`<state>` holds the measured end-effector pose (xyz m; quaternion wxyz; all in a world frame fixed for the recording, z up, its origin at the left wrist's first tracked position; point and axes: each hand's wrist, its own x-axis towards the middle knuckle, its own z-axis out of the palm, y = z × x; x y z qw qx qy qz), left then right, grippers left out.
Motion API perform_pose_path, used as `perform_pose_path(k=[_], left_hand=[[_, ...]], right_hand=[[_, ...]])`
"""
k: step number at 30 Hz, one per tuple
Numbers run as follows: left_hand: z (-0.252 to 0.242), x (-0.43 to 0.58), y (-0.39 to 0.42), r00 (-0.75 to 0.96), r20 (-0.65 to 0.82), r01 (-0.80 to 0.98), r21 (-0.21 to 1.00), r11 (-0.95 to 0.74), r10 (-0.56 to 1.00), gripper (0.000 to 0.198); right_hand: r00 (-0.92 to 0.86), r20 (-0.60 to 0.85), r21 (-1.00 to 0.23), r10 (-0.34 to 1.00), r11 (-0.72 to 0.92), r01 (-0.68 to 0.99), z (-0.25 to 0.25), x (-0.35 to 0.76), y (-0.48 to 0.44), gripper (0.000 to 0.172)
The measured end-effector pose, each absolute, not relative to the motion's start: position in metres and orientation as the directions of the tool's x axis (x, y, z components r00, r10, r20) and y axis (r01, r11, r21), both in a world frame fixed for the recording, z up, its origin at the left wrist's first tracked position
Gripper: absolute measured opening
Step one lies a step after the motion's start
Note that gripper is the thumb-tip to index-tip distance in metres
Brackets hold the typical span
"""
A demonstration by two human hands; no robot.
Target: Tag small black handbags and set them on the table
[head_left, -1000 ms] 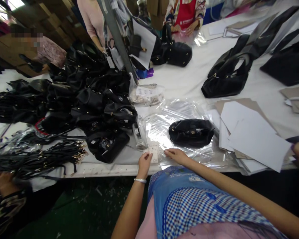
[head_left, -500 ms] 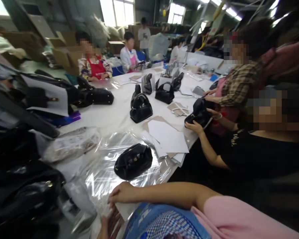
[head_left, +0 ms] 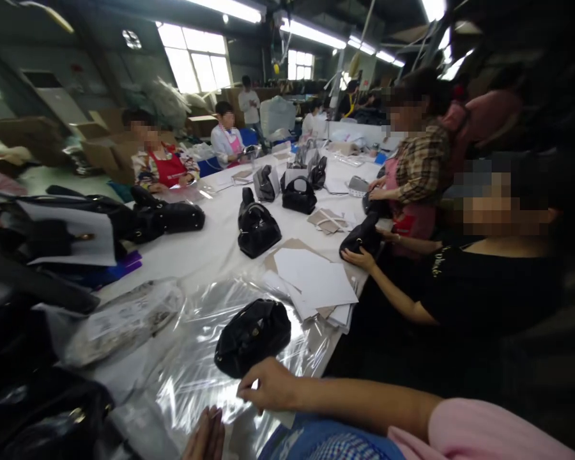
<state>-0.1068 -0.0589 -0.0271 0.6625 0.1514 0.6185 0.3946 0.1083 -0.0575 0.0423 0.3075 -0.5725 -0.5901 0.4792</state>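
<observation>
My right hand (head_left: 271,384) hovers over clear plastic sheeting (head_left: 191,358) on the table, close to the near side of a black handbag (head_left: 253,335). Thumb and fingers are pinched together; what they hold, if anything, is too small to make out. At the bottom edge, my left hand (head_left: 206,437) shows only in part, its fingers stretched out side by side and pointing up over the plastic. Shiny and black, the handbag lies on the sheeting, apart from both hands, with a small gold fitting on its side.
Beyond the bag lies a stack of white and brown sheets (head_left: 311,281). Several black handbags (head_left: 259,230) stand farther along the white table (head_left: 186,239). Left are a clear bag of packed material (head_left: 129,319) and piled black bags (head_left: 33,409). A co-worker in black (head_left: 498,287) handles another bag at right.
My right hand has moved up and right, nearer the handbag, and away from my left hand. My left fingers have straightened. The camera view has tilted upward.
</observation>
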Motion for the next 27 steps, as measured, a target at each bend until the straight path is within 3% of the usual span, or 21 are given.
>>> perform_pose_path(k=[3, 8, 12, 15, 18, 22, 27], left_hand=[[-0.001, -0.091, -0.062, -0.015, -0.714, -0.371, 0.654, 0.659, 0.700, 0.022], [0.018, -0.070, -0.041, 0.073, -0.561, -0.197, 0.802, 0.564, 0.824, 0.037], [0.011, -0.065, -0.019, -0.101, -0.275, 0.101, 0.953, 0.284, 0.956, 0.036], [0.002, -0.064, 0.000, -0.080, -0.039, 0.377, 0.924, 0.067, 0.996, 0.042], [-0.004, -0.062, 0.017, 0.007, 0.047, 0.495, 0.868, -0.044, 0.999, 0.042], [-0.004, -0.063, 0.028, 0.043, 0.071, 0.475, 0.876, -0.083, 0.997, 0.024], [-0.006, -0.063, 0.024, -0.028, -0.042, 0.273, 0.961, 0.048, 0.999, 0.022]], right_hand=[[-0.110, -0.074, -0.890, 0.991, -0.016, 0.455, 0.060, 0.122, -0.066, 0.022], [-0.136, -0.006, -0.849, 0.991, 0.067, 0.525, 0.081, 0.144, -0.061, 0.024], [-0.126, -0.006, -0.829, 0.992, 0.065, 0.555, 0.099, 0.151, -0.057, 0.024], [-0.106, 0.019, -0.827, 0.994, 0.075, 0.558, 0.110, 0.149, -0.052, 0.024], [-0.079, 0.042, -0.841, 0.996, 0.078, 0.535, 0.117, 0.143, -0.047, 0.024], [-0.040, 0.051, -0.867, 0.998, 0.064, 0.494, 0.121, 0.134, -0.041, 0.023], [-0.028, 0.103, -0.854, 0.994, 0.103, 0.509, 0.121, 0.120, -0.029, 0.024]])
